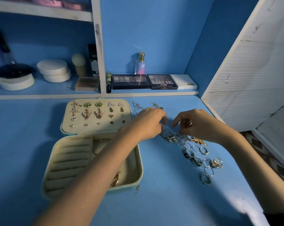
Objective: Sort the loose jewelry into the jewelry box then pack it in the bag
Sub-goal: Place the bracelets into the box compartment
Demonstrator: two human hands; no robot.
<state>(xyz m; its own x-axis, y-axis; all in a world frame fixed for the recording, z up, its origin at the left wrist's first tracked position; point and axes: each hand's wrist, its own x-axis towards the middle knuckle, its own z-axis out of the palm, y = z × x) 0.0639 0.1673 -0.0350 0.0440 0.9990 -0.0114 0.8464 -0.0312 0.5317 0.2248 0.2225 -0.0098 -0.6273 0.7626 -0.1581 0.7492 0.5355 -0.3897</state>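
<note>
Mint-green jewellery box with cream velvet lining (141,168) lies open on the blue surface (162,203), its ring rolls bare, likely kept close for short transfers. Left grip (147,123) and right grip (199,125) curl down onto the tangle of silver chains and bracelets (172,138) beside the box, probably to tease it apart. Whether either pinches a strand I cannot tell. Loose silver rings (203,160) wait further right.

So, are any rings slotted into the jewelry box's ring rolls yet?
No, the ring rolls show bare, and the rings lie loose on the table.
</note>
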